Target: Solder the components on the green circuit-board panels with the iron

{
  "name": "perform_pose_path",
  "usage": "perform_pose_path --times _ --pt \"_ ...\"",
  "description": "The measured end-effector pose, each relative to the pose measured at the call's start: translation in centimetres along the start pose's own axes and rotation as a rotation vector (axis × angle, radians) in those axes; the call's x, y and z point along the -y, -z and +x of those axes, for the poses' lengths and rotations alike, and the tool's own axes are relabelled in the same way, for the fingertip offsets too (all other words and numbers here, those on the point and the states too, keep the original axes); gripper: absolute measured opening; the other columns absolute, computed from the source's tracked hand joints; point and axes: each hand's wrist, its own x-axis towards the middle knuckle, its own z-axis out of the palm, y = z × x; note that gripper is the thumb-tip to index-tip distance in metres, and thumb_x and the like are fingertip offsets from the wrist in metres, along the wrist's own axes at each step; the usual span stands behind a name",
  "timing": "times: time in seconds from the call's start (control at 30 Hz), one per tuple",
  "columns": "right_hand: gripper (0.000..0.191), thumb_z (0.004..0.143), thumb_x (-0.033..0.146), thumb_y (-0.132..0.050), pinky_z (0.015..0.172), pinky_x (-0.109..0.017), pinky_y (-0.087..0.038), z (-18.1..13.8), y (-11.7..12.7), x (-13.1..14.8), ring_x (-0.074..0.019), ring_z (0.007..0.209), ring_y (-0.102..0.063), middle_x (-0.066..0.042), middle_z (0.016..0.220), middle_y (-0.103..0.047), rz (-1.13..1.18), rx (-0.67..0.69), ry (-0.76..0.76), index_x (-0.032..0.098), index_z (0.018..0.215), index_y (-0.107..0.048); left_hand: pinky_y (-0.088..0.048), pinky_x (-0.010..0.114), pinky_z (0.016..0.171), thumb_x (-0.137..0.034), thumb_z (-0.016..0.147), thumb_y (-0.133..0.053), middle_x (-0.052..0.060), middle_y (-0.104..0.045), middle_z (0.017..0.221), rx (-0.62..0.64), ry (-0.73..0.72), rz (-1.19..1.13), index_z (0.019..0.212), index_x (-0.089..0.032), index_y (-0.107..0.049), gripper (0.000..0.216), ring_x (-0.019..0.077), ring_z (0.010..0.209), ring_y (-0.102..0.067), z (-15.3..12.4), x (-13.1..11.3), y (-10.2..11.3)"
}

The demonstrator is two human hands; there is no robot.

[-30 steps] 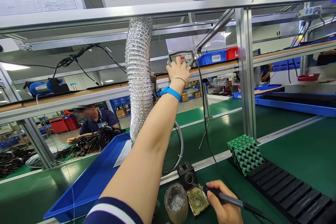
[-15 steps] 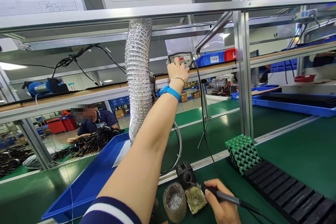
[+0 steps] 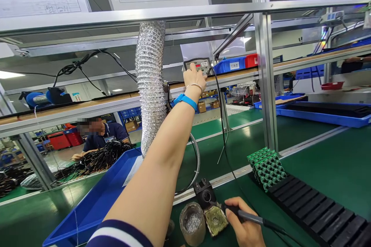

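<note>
My left hand (image 3: pixel 194 77) reaches far forward to the soldering station (image 3: pixel 205 63) on the shelf. One finger is stretched onto its front panel beside the red display, and the hand holds nothing. Low in the view, my right hand (image 3: pixel 247 227) grips a soldering iron (image 3: pixel 249 216) by its dark handle. The iron's front end lies near the iron holder (image 3: pixel 204 193) and over the edge of the worn yellowish cleaning sponge (image 3: pixel 215 219). Left of the sponge stands a round pot (image 3: pixel 184 222) with silvery solder bits inside.
Green circuit boards (image 3: pixel 268 168) stand in the black slotted rack (image 3: pixel 321 210) at right. A silver duct (image 3: pixel 150 85) hangs left of my arm, over a blue tray (image 3: pixel 95 204). A metal post (image 3: pixel 265 81) rises at right. Across the bench, a person (image 3: pixel 108 133) sits by bundled wires.
The view has shifted very slightly. My left hand stays at the station's panel, and my right hand keeps hold of the soldering iron in the same place.
</note>
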Motion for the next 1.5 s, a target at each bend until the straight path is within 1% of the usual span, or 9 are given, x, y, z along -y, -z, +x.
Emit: perform_pose_path --times 0.17,0.33,0.53,0.73,0.87,0.97,1.17,1.33,1.5 --pt "0.021 0.073 0.039 -0.056 0.052 -0.026 -0.044 0.01 0.05 0.07 -0.0187 0.060 -0.056 -0.003 0.066 -0.062 -0.001 -0.008 -0.004 0.020 0.073 -0.063 -0.036 0.037 0.081 -0.042 0.089 -0.036 0.013 -0.037 0.125 0.026 0.009 0.003 0.109 -0.019 -0.059 0.038 0.0248 0.095 -0.051 0.26 -0.05 0.15" --pt "0.024 0.076 0.041 -0.053 0.052 -0.026 -0.044 0.05 0.19 -0.20 -0.0187 0.060 -0.055 -0.004 0.067 -0.061 -0.026 0.038 -0.035 0.019 0.075 -0.062 -0.036 0.035 0.081 -0.043 0.089 -0.035 0.013 -0.037 0.124 0.051 0.013 0.005 0.111 -0.017 -0.057 0.040 0.0232 0.094 -0.052 0.35 0.00 0.13" --pt "0.022 0.076 0.040 -0.052 0.052 -0.026 -0.043 0.01 0.20 -0.25 -0.0172 0.056 -0.052 -0.002 0.064 -0.058 -0.040 0.069 -0.040 0.020 0.076 -0.061 -0.033 0.035 0.084 -0.040 0.090 -0.033 0.015 -0.037 0.123 0.031 -0.005 -0.008 0.113 -0.016 -0.054 0.039 0.0256 0.101 -0.047 0.02 0.06 -0.09" --pt "0.022 0.075 0.040 -0.053 0.052 -0.026 -0.043 0.00 0.12 -0.03 -0.0177 0.058 -0.053 -0.003 0.065 -0.060 -0.028 0.040 -0.044 0.020 0.075 -0.061 -0.033 0.035 0.082 -0.037 0.089 -0.036 0.014 -0.037 0.123 0.046 0.004 -0.013 0.108 -0.014 -0.057 0.036 0.0237 0.096 -0.049 0.01 -0.10 0.15" --pt "0.021 0.075 0.038 -0.053 0.049 -0.026 -0.043 0.01 0.03 0.15 -0.0180 0.057 -0.053 -0.003 0.065 -0.060 -0.022 0.017 -0.035 0.020 0.074 -0.062 -0.032 0.035 0.084 -0.039 0.090 -0.034 0.014 -0.037 0.123 0.034 0.000 -0.021 0.112 -0.016 -0.055 0.038 0.0249 0.101 -0.046 -0.07 -0.04 0.10" --pt "0.020 0.074 0.038 -0.054 0.050 -0.026 -0.043 0.01 0.00 0.27 -0.0176 0.056 -0.053 -0.003 0.064 -0.060 -0.007 0.011 -0.006 0.019 0.073 -0.062 -0.033 0.036 0.084 -0.037 0.090 -0.034 0.014 -0.037 0.123 0.044 0.009 -0.029 0.111 -0.015 -0.055 0.037 0.0250 0.100 -0.047 0.01 -0.12 0.16" --pt "0.020 0.074 0.038 -0.053 0.054 -0.026 -0.045 0.01 0.15 0.14 -0.0195 0.063 -0.057 -0.004 0.069 -0.062 -0.016 0.022 -0.016 0.019 0.074 -0.062 -0.032 0.036 0.085 -0.036 0.090 -0.035 0.014 -0.037 0.122 0.047 0.003 -0.048 0.111 -0.014 -0.056 0.037 0.0257 0.101 -0.047 -0.16 -0.17 0.30" --pt "0.022 0.075 0.039 -0.053 0.047 -0.025 -0.042 -0.01 0.15 0.18 -0.0163 0.053 -0.050 -0.002 0.061 -0.056 -0.013 0.045 -0.049 0.020 0.074 -0.062 -0.032 0.037 0.086 -0.037 0.089 -0.034 0.014 -0.036 0.122 0.042 0.022 -0.053 0.111 -0.013 -0.056 0.039 0.0270 0.103 -0.046 -0.18 -0.25 0.27" --pt "0.025 0.076 0.042 -0.051 0.049 -0.025 -0.044 -0.03 0.13 0.53 -0.0190 0.061 -0.056 -0.005 0.069 -0.061 -0.012 0.026 -0.058 0.019 0.074 -0.061 -0.032 0.036 0.086 -0.036 0.089 -0.034 0.013 -0.036 0.122 0.053 0.032 -0.057 0.110 -0.014 -0.056 0.038 0.0255 0.102 -0.046 -0.21 -0.36 0.42"
